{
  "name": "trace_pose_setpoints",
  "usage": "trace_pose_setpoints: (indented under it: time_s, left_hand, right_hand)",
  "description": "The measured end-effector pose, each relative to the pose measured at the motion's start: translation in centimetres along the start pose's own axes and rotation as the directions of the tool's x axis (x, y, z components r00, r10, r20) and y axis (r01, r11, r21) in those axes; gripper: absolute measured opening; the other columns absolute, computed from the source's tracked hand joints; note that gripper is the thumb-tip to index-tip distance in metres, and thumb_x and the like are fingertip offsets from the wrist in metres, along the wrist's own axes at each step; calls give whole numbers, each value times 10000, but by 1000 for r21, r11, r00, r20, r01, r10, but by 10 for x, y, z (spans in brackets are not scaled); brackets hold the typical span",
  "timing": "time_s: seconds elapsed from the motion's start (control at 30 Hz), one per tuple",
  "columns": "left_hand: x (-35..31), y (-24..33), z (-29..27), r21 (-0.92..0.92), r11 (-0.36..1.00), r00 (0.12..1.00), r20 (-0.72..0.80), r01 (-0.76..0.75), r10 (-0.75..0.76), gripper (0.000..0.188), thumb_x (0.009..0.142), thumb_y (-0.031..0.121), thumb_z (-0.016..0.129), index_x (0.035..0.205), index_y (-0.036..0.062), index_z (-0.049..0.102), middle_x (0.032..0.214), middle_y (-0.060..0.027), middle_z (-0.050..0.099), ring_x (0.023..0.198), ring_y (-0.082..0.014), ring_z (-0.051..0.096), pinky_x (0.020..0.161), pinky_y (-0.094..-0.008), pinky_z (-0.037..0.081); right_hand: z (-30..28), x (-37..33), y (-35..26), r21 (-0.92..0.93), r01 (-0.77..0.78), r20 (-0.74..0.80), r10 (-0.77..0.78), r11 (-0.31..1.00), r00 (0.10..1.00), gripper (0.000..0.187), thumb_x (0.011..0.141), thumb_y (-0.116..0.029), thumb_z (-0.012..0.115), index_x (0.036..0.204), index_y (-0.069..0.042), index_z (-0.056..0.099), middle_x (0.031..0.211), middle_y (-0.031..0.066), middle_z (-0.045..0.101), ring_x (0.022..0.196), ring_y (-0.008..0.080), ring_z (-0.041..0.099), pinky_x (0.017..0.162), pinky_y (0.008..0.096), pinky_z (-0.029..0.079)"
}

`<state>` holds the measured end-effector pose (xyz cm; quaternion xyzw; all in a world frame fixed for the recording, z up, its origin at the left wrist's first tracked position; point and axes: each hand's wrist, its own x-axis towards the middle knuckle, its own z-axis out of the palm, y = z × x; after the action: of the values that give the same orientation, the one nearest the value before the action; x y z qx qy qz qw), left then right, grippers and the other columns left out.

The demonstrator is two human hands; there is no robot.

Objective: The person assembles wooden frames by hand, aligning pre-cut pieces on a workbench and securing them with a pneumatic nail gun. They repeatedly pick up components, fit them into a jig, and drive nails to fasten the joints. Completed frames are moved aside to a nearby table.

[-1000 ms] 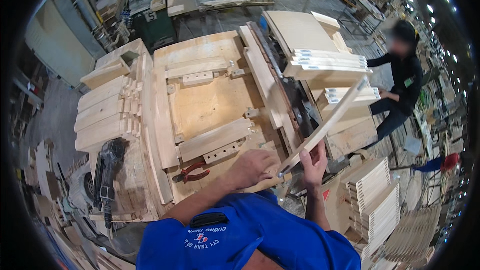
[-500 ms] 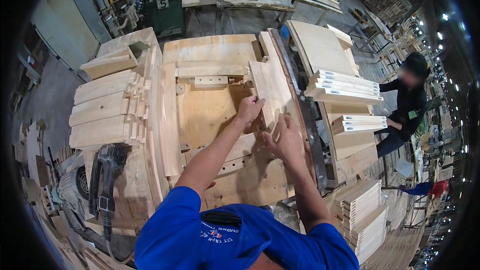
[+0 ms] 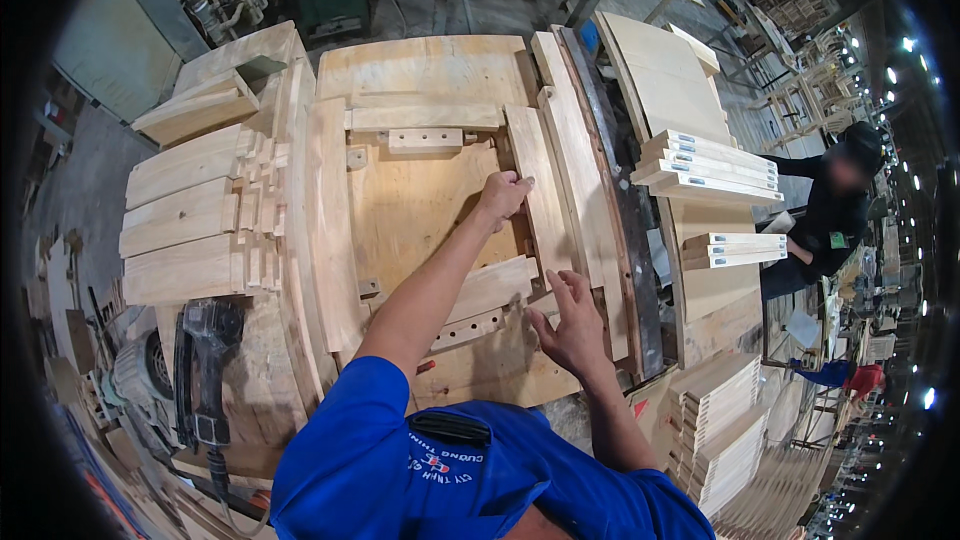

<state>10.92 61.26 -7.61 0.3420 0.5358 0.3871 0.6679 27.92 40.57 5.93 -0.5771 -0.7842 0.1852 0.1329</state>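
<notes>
A flat plywood jig board point(image 3: 430, 70) lies before me with pale wooden parts laid in a frame: a curved rail point(image 3: 325, 210) on the left, a crosspiece point(image 3: 425, 117) at the top, a lower crosspiece point(image 3: 490, 285), and a straight slat point(image 3: 540, 195) on the right. My left hand point(image 3: 503, 195) reaches across the board, its fingers curled on the inner edge of the straight slat. Nearer me, my right hand point(image 3: 572, 325) hovers just over the slat's lower end, fingers spread, holding nothing.
A black power tool point(image 3: 205, 360) lies at the lower left. Notched wooden blocks point(image 3: 185, 210) are stacked left of the jig. Stacks of boards point(image 3: 710, 165) stand to the right, where another person point(image 3: 835, 210) in dark clothes works. More stacked slats point(image 3: 720, 430) sit at the lower right.
A second ago my right hand held a long thin slat up at the right. The slat now lies in the jig; my left hand has moved up onto it and my right has let go.
</notes>
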Motion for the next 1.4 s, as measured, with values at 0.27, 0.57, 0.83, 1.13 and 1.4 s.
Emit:
trace_pose_setpoints:
  time_s: [0.27, 0.57, 0.83, 1.13, 1.4]
  left_hand:
    - [-4, 7, 0, 6, 1000, 996, -79, -27, 28, 246, 1006, 286, 718, 906, 71, 650, 736, 42, 511, 587, -89, 438, 541, -290, 425]
    - [0, 0, 3, -32, 998, 991, -130, -50, 45, 253, 976, 245, 718, 855, 30, 662, 689, 5, 577, 572, -114, 495, 495, -354, 403]
    - [-2, 1, 3, -98, 993, 996, -67, -59, 53, 262, 1004, 260, 702, 903, 22, 660, 750, -16, 631, 629, -142, 639, 557, -350, 577]
    - [5, 1, -5, -65, 998, 1000, -14, -22, 21, 232, 1014, 243, 711, 873, 76, 634, 712, 13, 560, 598, -122, 572, 619, -349, 608]
    - [13, 9, -6, -103, 994, 1000, -15, -21, 19, 247, 1014, 239, 704, 871, 44, 650, 705, -1, 555, 554, -130, 529, 670, -401, 650]
  right_hand:
    - [16, -14, -14, 85, -37, 116, 27, 996, 993, 590, 924, -290, 798, 1415, -49, 576, 1354, 217, 577, 1191, 411, 633, 967, 486, 559]
    - [39, -19, -33, 50, 151, 122, -157, 987, 980, 586, 897, -266, 806, 1393, -43, 590, 1370, 211, 580, 1242, 417, 592, 1014, 494, 521]
    - [85, 18, -43, -73, 399, 128, -388, 914, 913, 881, 860, -484, 793, 1548, -53, 451, 1594, 212, 423, 1520, 422, 355, 1244, 548, 284]
    - [93, 21, -46, -113, 336, 80, -329, 935, 941, 865, 860, -554, 764, 1507, -43, 501, 1578, 196, 464, 1514, 384, 389, 1229, 527, 308]
    - [95, 18, -45, -121, 334, 53, -330, 935, 942, 810, 892, -541, 741, 1503, -62, 513, 1541, 189, 493, 1502, 383, 402, 1220, 523, 312]
